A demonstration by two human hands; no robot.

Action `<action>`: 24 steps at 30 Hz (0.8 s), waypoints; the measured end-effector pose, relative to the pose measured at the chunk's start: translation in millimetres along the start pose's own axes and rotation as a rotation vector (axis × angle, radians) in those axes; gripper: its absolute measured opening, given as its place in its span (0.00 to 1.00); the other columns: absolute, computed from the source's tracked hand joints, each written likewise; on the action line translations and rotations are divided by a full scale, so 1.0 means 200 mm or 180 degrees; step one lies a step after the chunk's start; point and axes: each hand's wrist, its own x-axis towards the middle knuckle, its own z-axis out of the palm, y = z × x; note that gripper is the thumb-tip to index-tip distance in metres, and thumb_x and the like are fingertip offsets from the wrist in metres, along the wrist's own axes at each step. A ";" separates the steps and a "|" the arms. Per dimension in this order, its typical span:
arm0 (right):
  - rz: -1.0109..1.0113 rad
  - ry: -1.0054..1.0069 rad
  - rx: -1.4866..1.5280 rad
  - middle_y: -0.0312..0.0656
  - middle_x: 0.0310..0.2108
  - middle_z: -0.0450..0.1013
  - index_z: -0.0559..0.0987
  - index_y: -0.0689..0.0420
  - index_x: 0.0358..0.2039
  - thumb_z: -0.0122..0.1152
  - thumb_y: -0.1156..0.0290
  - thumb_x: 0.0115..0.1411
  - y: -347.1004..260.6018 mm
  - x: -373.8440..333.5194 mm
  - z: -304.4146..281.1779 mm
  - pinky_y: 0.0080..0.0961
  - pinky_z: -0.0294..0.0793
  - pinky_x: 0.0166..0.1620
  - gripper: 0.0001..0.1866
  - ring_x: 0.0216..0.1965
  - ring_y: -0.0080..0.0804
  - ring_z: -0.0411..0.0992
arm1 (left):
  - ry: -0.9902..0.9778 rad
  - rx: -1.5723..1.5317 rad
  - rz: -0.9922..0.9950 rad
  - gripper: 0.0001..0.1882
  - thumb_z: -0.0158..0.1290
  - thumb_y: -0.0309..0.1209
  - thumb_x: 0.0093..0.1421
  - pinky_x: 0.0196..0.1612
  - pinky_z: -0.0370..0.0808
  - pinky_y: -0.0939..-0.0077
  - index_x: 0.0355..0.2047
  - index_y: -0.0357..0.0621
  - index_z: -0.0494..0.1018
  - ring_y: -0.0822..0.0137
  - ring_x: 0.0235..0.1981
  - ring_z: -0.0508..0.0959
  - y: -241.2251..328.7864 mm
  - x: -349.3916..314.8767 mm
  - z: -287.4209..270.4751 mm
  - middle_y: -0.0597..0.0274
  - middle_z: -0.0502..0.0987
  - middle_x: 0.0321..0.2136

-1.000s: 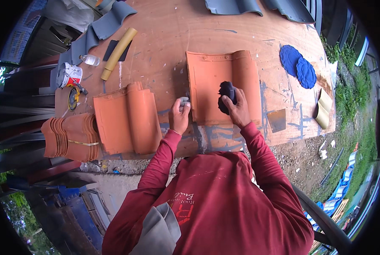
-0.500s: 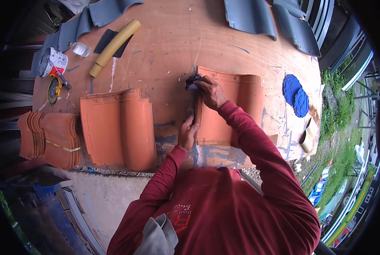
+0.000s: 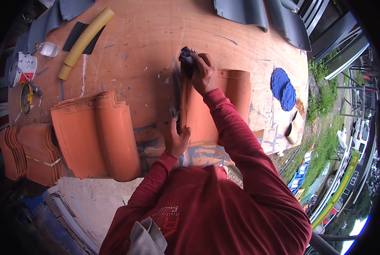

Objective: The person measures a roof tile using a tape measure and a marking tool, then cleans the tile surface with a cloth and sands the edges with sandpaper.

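An orange clay roof tile (image 3: 224, 106) lies on the wooden table (image 3: 147, 51) in front of me. My right hand (image 3: 205, 74) is shut on a dark sponge (image 3: 185, 57) pressed at the tile's far left corner. The tile's left edge is coated dark grey. My left hand (image 3: 177, 138) grips that left edge near the front, steadying the tile. Both arms wear red sleeves.
A stack of orange tiles (image 3: 96, 136) sits to the left, with another bundle (image 3: 28, 153) further left. A yellow tube (image 3: 85, 40), a small bottle (image 3: 48, 49), a can (image 3: 22, 70) and grey tiles (image 3: 241, 10) lie at the back. Blue discs (image 3: 283, 87) rest at right.
My right hand has slid the sponge from the tile's middle out to its far left corner. My left hand has moved onto the tile's left edge near the front.
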 end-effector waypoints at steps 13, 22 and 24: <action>0.0573 -0.0233 -0.2845 0.43 0.35 0.73 0.89 0.45 0.30 0.62 0.71 0.59 0.36 -0.11 -1.00 0.44 0.71 0.47 0.09 0.42 0.48 0.72 | 0.0229 0.0345 0.0465 0.21 0.53 0.39 0.72 0.27 0.81 0.62 0.56 0.37 0.65 0.56 0.29 0.85 -0.08 -0.02 0.06 0.49 0.81 0.33; 0.0361 -0.1072 -0.0996 0.51 0.70 0.64 0.83 0.50 0.56 0.60 0.83 0.55 0.23 -0.64 -0.92 0.50 0.64 0.70 0.27 0.71 0.63 0.60 | -0.0064 -0.0133 0.0571 0.22 0.53 0.42 0.71 0.47 0.78 0.56 0.56 0.36 0.67 0.48 0.45 0.83 -0.04 0.06 0.05 0.44 0.81 0.43; 0.0495 -0.1383 -0.0835 0.50 0.70 0.64 0.84 0.51 0.55 0.61 0.83 0.55 0.02 -0.97 -1.01 0.50 0.64 0.70 0.26 0.71 0.62 0.59 | -0.0051 -0.0070 0.0617 0.23 0.53 0.42 0.71 0.48 0.77 0.57 0.56 0.36 0.67 0.48 0.46 0.82 -0.07 0.02 0.06 0.42 0.80 0.44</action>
